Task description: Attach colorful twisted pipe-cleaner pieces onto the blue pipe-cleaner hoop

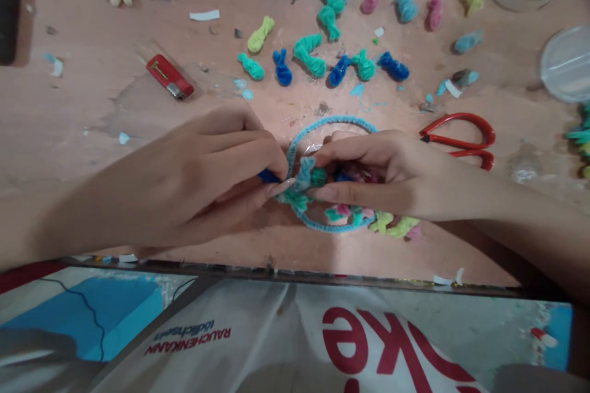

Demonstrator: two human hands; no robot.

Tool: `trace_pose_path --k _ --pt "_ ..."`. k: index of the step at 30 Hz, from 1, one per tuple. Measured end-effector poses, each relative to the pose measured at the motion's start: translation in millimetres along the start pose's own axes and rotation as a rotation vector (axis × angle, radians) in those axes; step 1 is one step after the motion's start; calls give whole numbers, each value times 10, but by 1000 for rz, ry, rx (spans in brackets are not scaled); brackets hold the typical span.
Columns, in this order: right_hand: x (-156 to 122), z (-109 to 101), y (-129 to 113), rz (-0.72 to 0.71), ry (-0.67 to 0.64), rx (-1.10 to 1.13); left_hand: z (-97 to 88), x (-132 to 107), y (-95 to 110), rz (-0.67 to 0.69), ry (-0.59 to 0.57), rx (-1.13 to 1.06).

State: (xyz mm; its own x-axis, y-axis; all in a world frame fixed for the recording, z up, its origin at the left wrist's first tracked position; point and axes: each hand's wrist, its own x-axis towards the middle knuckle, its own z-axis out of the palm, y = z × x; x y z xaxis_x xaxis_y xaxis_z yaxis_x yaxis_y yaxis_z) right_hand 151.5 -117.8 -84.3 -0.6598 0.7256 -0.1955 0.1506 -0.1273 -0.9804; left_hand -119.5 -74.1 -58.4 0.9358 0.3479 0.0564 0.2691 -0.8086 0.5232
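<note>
1. so far, the light blue ring [343,121] lay near the front edge of the table [92,104], about the middle of its width, with both hands meeting over its left side.
2. the left hand [203,178] had its fingers pressed together in a pinch on a dark blue chenille piece [268,177] at the ring's left rim.
3. the right hand [387,175] was closed as well, fingertips pinching a teal knot [308,173] against the same rim.
4. several knots already sat along the ring's lower arc: teal, pink and yellow-green ones [391,224] showed under the right hand, so part of the rim looked filled.
5. the upper arc was bare, which suggested a good share was left to do.
6. many loose knots [308,52] waited toward the back edge of the table, untouched.
7. a red lighter [169,77] lay left of them, and red scissors [461,138] lay just right of the ring, neither in hand.
</note>
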Motion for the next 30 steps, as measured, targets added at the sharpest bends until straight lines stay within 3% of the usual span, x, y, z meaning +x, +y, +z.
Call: trace_pose_path --k 11,18,26,30 --pt "55 -70 80 -151 -68 -180 21 -17 3 -54 5 -87" --pt "12 -85 67 -119 -73 -275 31 -53 13 -100 -4 -137" --pt "-79 57 111 -211 158 -829 121 -7 -36 -112 25 -90" --pt "-140 174 99 -353 162 -1104 168 -20 -64 -146 16 -133"
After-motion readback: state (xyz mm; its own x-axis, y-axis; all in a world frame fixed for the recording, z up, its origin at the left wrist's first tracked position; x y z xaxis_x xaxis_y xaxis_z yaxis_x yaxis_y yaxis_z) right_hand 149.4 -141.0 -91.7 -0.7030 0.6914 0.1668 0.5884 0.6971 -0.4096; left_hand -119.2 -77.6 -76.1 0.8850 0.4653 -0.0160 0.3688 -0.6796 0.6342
